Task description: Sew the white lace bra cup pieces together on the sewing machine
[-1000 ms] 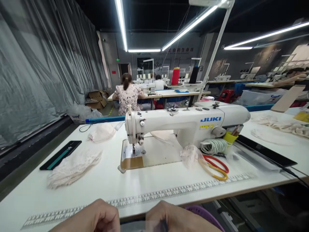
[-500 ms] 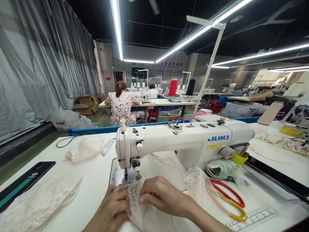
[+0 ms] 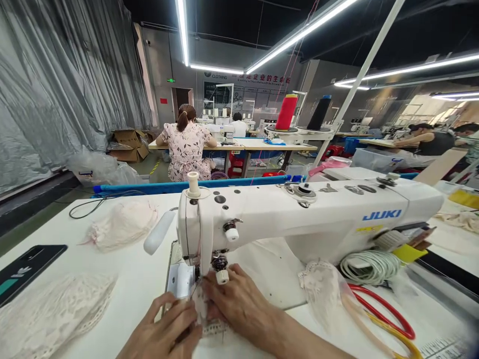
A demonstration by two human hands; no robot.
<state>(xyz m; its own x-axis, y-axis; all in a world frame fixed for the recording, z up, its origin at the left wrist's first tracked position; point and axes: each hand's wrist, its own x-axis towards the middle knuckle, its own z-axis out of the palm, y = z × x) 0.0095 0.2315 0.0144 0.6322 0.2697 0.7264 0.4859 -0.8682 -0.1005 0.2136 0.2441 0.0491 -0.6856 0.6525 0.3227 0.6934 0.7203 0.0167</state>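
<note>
White table [image 3: 138, 279] beneath sewing machine [image 3: 269, 214], lace fabric [image 3: 56, 314]

The sewing machine [image 3: 269, 214] looks glossy, the cloth [image 3: 201, 305] matt.

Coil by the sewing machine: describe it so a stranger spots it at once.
Go to the nearest white machine. Below its blue JUKI lettering lies the coil, just behind the red handle. Its many thin, pale loops set it apart from that thick handle.

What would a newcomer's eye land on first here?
The big white JUKI sewing machine across the middle, with the left hand and right hand at its needle end. Then the red thread cone standing beyond it, and the red handle loop at lower right.
</note>
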